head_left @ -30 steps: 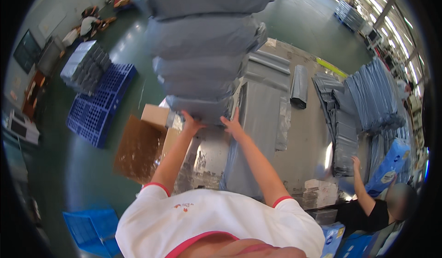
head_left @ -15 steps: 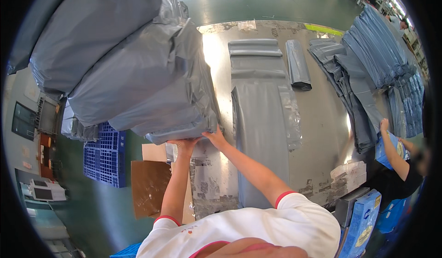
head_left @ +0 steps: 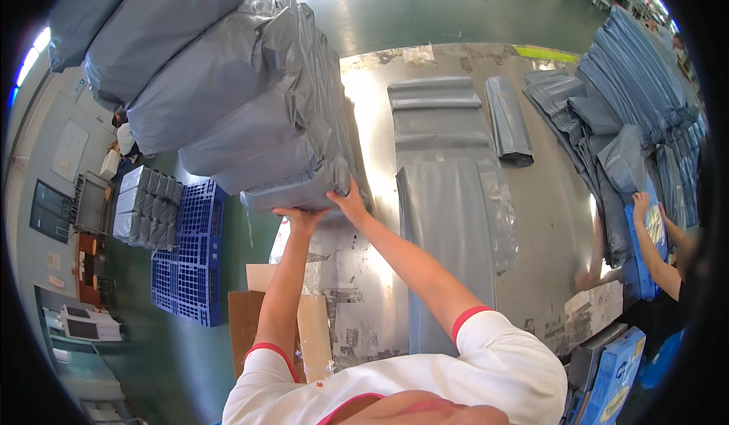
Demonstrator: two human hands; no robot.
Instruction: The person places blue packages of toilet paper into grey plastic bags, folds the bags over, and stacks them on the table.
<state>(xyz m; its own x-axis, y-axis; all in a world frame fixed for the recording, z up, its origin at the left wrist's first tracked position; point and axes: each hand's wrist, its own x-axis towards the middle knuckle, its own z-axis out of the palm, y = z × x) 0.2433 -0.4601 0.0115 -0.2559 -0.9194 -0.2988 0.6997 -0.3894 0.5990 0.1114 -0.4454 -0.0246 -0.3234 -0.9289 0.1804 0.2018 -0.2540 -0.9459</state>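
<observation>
Both hands, left hand [head_left: 298,218] and right hand [head_left: 351,202], hold a stack [head_left: 228,99] of filled grey bags, each grip closed under its lowest bag. The stack is raised above the bench's [head_left: 364,273] left edge, leaning up-left, bags' long axes running lower-left to upper-right. Flat bags [head_left: 448,197] lie right of the stack.

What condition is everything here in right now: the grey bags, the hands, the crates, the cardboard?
Stack of filled grey plastic bags: lifted, tilted leftward.
Left hand: under the stack's bottom bag.
Right hand: gripping the same bottom bag.
Flat grey plastic bags: empty, lying on the metal table.
Blue plastic crates: stacked on the floor.
Brown cardboard sheet: flat.
</observation>
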